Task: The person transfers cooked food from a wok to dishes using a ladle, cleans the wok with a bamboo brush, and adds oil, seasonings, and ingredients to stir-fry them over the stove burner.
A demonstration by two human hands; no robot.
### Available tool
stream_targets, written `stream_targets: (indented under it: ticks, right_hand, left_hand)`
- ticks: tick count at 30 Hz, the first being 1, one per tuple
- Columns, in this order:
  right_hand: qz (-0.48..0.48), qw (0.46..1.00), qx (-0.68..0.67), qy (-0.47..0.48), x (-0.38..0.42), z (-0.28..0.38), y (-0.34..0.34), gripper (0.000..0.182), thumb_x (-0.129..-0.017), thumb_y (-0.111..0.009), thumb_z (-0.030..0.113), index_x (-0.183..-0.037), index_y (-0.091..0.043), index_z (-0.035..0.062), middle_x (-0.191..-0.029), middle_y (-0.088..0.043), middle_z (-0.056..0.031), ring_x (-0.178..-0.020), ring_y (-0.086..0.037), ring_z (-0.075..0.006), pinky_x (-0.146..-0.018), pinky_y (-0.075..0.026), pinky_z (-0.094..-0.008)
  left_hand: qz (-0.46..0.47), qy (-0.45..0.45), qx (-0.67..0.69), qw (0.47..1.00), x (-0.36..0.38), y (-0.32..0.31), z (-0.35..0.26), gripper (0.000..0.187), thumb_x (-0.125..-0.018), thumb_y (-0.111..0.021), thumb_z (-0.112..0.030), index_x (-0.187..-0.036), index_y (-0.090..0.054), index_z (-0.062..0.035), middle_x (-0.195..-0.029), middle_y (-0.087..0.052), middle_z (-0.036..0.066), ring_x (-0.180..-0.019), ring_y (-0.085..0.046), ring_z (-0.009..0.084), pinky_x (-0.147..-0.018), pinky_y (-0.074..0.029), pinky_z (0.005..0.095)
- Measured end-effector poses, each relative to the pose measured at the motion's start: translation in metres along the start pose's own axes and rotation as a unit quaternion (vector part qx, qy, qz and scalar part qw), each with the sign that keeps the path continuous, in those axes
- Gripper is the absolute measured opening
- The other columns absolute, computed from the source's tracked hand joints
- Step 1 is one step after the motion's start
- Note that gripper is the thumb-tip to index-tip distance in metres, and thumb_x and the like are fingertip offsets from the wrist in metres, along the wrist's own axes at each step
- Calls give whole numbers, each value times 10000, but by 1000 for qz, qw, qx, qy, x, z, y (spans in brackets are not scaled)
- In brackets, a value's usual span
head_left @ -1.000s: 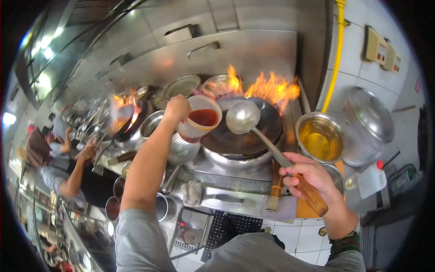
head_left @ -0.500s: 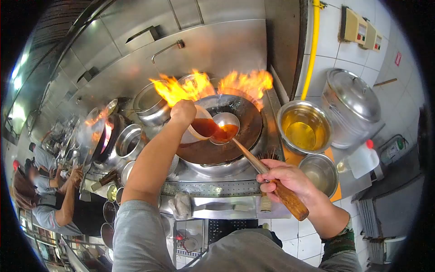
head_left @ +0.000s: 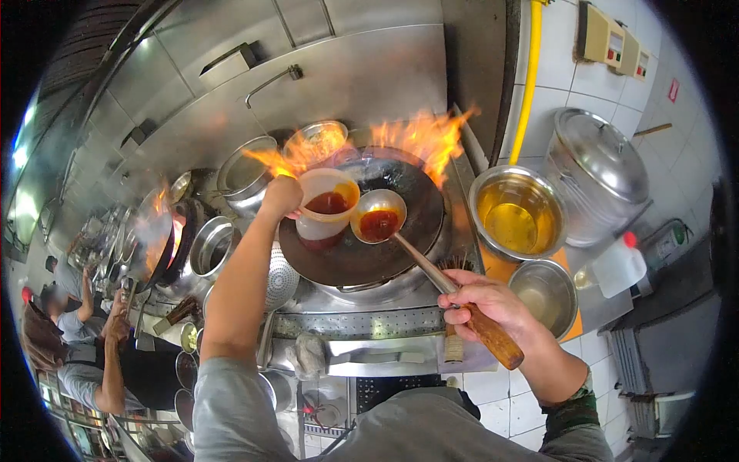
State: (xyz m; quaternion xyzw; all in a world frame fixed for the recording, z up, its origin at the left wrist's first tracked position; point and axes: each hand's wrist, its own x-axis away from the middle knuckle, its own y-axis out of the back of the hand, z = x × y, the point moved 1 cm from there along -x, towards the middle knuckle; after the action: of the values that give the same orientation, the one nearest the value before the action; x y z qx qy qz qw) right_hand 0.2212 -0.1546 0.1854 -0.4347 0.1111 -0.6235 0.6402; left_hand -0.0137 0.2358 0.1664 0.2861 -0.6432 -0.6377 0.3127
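My left hand (head_left: 283,197) is closed on the rim of a translucent plastic tub (head_left: 322,223) with dark red-brown sauce in it. The tub stands nearly upright over the left side of a dark wok (head_left: 412,258). Wrapped around the wooden handle of a ladle (head_left: 379,202) is my right hand (head_left: 493,306). The ladle's bowl is over the wok, just right of the tub, and some of the red sauce lies in it. Flames (head_left: 423,142) rise behind the wok.
To the right are a steel pot of yellow oil (head_left: 514,181), an empty-looking steel bowl (head_left: 554,289), a lidded pot (head_left: 604,158) and a plastic jug (head_left: 620,266). A perforated skimmer (head_left: 282,281) lies left of the wok. Other people (head_left: 100,362) work at the far left.
The tub has gone from tipped over the ladle to nearly upright, moving left with my left hand. Sauce no longer pours. The ladle has shifted very little.
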Motion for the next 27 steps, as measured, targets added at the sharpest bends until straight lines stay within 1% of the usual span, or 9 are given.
stream_targets:
  ticks: [2,4,5,12,16,20,22,26,27]
  right_hand:
    - [-11,1000,14,2,-3,1,1,399,-877,-507,30,-1256,-381,36,-872,-519,-54,-610,-500,-90,-427,-396,-265]
    - [-38,997,63,12,-7,4,1,434,-871,-502,9,-1289,-392,42,-873,-524,-40,-588,-469,-73,-426,-389,-230]
    - [-34,997,66,10,-12,4,4,434,-871,-502,9,-1289,-392,42,-873,-524,-40,-588,-469,-73,-426,-389,-230]
    - [-68,974,214,32,-48,13,20,471,-843,-549,47,-1293,-407,41,-779,-515,-20,-577,-516,-87,-447,-427,-255]
    - [-64,887,449,88,-79,12,51,601,-834,-544,70,-1400,-342,73,-781,-522,-33,-546,-496,-92,-454,-423,-257]
    - [-103,664,724,156,-77,20,44,684,-728,-489,17,-1401,-375,75,-1167,-585,-223,-976,-616,-348,-867,-475,-380]
    - [-88,631,758,142,-75,20,31,696,-718,-452,-10,-1402,-378,90,-1323,-476,-246,-1210,-483,-362,-1003,-382,-394]
    - [50,517,818,248,-94,19,76,788,-658,-421,-83,-1428,-319,46,-1419,-390,-210,-1338,-349,-323,-1108,-266,-365]
    - [59,518,825,219,-96,21,77,818,-650,-429,-79,-1445,-287,52,-1456,-324,-222,-1372,-287,-311,-1130,-207,-369]
  left_hand:
    - [-80,-11,76,994,14,-5,11,244,-843,-479,-100,-776,-662,46,-720,-673,167,-515,-654,247,-496,-558,334]
    - [-107,200,378,898,63,51,-34,240,-858,-484,-114,-811,-644,59,-681,-643,135,-554,-657,222,-431,-538,301]
    - [-101,210,427,874,69,51,-24,235,-868,-496,-128,-903,-634,60,-649,-598,96,-541,-628,196,-432,-532,306]
    - [-137,236,476,836,195,99,-14,291,-854,-496,-83,-1102,-619,8,-674,-576,21,-438,-514,86,-390,-438,216]
    - [-185,296,487,801,299,108,-20,302,-852,-481,-68,-1106,-612,29,-667,-581,25,-455,-531,81,-395,-449,210]
    - [-241,402,494,732,412,98,-34,327,-877,-476,-74,-1167,-569,42,-657,-580,21,-441,-531,84,-385,-444,212]
    - [-275,419,452,738,474,81,-33,309,-882,-488,-82,-1152,-578,40,-649,-584,22,-468,-536,87,-430,-431,217]
    - [-346,531,431,642,599,61,-72,314,-861,-515,-105,-1140,-599,13,-688,-570,14,-505,-543,95,-463,-453,248]
    - [-384,550,399,625,634,46,-76,253,-922,-533,-197,-983,-632,27,-643,-566,33,-469,-545,109,-432,-445,256]
